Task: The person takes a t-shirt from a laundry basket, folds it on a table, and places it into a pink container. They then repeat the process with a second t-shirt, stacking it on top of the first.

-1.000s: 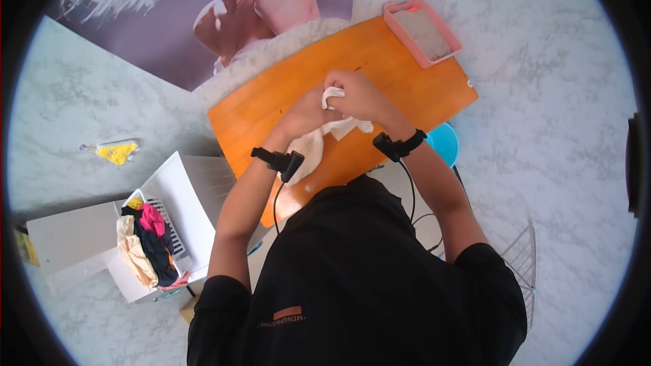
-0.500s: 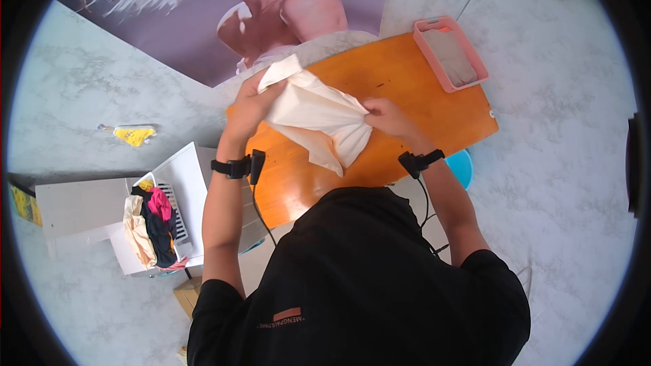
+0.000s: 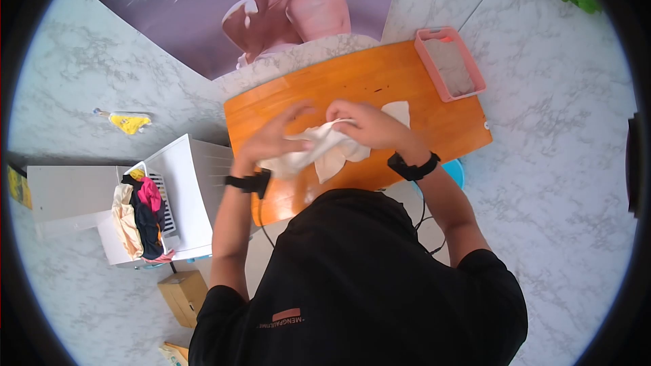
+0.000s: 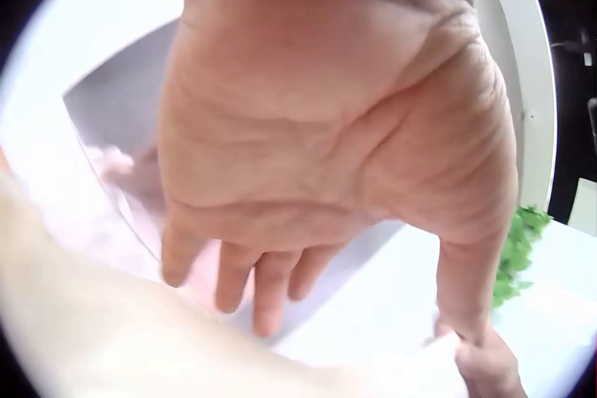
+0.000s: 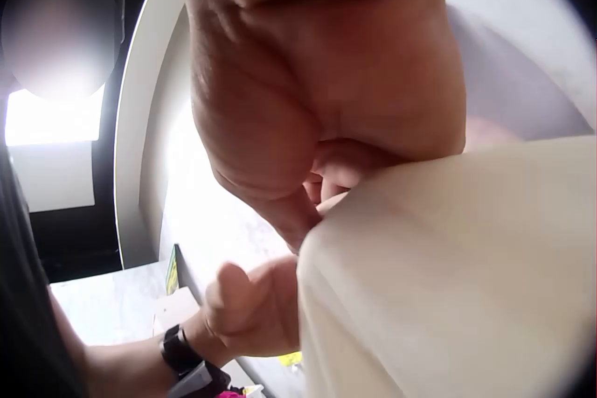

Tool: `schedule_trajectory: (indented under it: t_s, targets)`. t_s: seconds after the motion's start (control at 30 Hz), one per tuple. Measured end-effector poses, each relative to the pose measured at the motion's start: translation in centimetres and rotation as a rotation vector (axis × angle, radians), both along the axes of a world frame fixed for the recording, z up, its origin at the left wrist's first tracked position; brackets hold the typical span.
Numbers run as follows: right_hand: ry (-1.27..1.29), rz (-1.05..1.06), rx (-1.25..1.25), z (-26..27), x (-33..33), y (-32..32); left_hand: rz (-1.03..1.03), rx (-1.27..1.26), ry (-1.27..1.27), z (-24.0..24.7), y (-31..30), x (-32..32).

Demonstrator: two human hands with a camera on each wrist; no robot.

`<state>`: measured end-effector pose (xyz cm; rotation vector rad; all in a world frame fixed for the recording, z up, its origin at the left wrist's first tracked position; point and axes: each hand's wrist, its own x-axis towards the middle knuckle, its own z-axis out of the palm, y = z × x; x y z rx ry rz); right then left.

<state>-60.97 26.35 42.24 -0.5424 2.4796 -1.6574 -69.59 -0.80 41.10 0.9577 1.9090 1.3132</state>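
Note:
A cream-white piece of cloth (image 3: 332,156), crumpled and partly blurred, hangs over the orange wooden table (image 3: 298,98) in the head view. My right hand (image 3: 369,127) pinches its upper edge between curled fingers and thumb. In the right wrist view the cloth (image 5: 448,267) falls in a broad sheet from that hand (image 5: 326,90). My left hand (image 3: 274,139) is at the cloth's left part, its fingers spread. Seen from the left wrist, the palm of the left hand (image 4: 326,137) faces the camera with fingers extended and nothing gripped, the blurred cloth (image 4: 140,323) passing below.
A pink tray (image 3: 480,88) with grey contents sits at the table's far right corner. On the left, a white basket (image 3: 173,213) holds several coloured garments. A blue basin (image 3: 453,173) shows beyond the table's right edge, and a cardboard box (image 3: 182,298) stands low on the left.
Both hands met at the cloth, then drew apart, stretching it between them. Now they are closer together again; the left hand has let go and its fingers are spread, while the right keeps hold.

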Motion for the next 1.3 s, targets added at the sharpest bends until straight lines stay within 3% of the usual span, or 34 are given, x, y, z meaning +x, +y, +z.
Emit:
schedule_trajectory:
  t_s: [0.03, 0.07, 0.13, 0.23, 0.33, 0.37, 0.43, 0.5, 0.57, 0.63, 0.67, 0.7, 0.73, 0.77, 0.83, 0.93, 1.03, 1.07, 1.13, 1.2, 1.27, 1.3]
  targets:
    - [-0.064, 0.024, 0.107, 0.3, 0.1, -0.8, -0.017, 0.159, -0.080, -0.5, 2.6, 1.8]
    - [0.031, -0.028, 0.137, -0.4, 0.2, -1.5, -0.017, 0.167, -0.081, -1.1, 4.2, 2.5]
    - [-0.020, -0.056, 0.189, 0.8, 0.7, -1.2, -0.054, -0.020, -0.144, -2.3, 6.3, 3.0]
    - [-0.153, -0.074, 0.243, 0.5, 1.5, 0.7, -0.057, -0.084, -0.107, -0.7, 5.8, 2.9]
    - [-0.074, 0.098, 0.149, -3.1, 2.1, 2.7, 0.025, -0.226, -0.100, 1.7, 4.7, 2.1]
    - [-0.173, 0.172, 0.118, -3.8, 2.2, 3.0, 0.023, -0.229, -0.100, 1.4, 4.3, 1.6]
    - [-0.271, 0.246, 0.085, -5.2, 2.4, 4.1, 0.008, -0.134, 0.058, 0.6, 3.7, 0.6]
    - [-0.504, 0.136, -0.038, -6.5, 2.2, 6.0, -0.004, -0.156, 0.101, 0.5, 4.1, -0.8]
    - [-0.554, 0.095, -0.065, -7.2, 1.3, 8.4, -0.014, -0.181, 0.140, 0.9, 4.8, -2.4]
    - [-0.599, 0.048, -0.090, -7.2, 0.5, 10.7, -0.049, -0.269, 0.343, 2.0, 6.2, -4.3]
    - [-0.483, -0.028, -0.079, -6.8, 0.2, 11.7, -0.048, -0.266, 0.346, 1.6, 6.9, -5.8]
    - [-0.365, -0.104, -0.067, -6.3, -0.2, 12.7, -0.104, -0.285, 0.580, 0.8, 7.8, -7.5]
    - [-0.055, -0.166, 0.013, -5.6, -0.9, 13.9, -0.159, -0.299, 0.815, 0.5, 8.6, -8.9]
    - [0.253, -0.224, 0.094, -4.8, -1.4, 14.9, -0.159, -0.293, 0.817, 1.2, 9.6, -9.8]
    - [0.397, -0.473, 0.126, -1.3, -1.9, 15.8, -0.105, -0.004, 0.964, 3.7, 11.7, -11.0]
    - [0.528, -0.514, 0.322, 4.3, -2.1, 18.8, 0.075, 0.141, 1.165, 5.4, 14.9, -14.0]
    - [0.515, -0.577, 0.508, 11.6, -0.2, 17.6, 0.188, 0.201, 1.245, 7.8, 16.9, -14.7]
    - [0.636, -0.610, 0.512, 12.8, 0.1, 17.4, 0.224, 0.210, 1.237, 8.3, 17.1, -14.7]
    - [0.583, -0.660, 0.513, 15.6, 1.6, 16.0, 0.249, 0.257, 1.289, 10.1, 16.3, -13.1]
    - [0.522, -0.714, 0.512, 15.8, 3.5, 14.9, 0.267, 0.302, 1.337, 10.0, 15.3, -12.2]
    - [0.495, -0.510, 0.542, 14.5, 5.2, 13.9, 0.065, 0.385, 1.065, 8.4, 13.2, -12.6]
    - [0.450, -0.408, 0.556, 13.1, 5.8, 13.4, 0.067, 0.386, 1.058, 7.2, 11.9, -12.4]
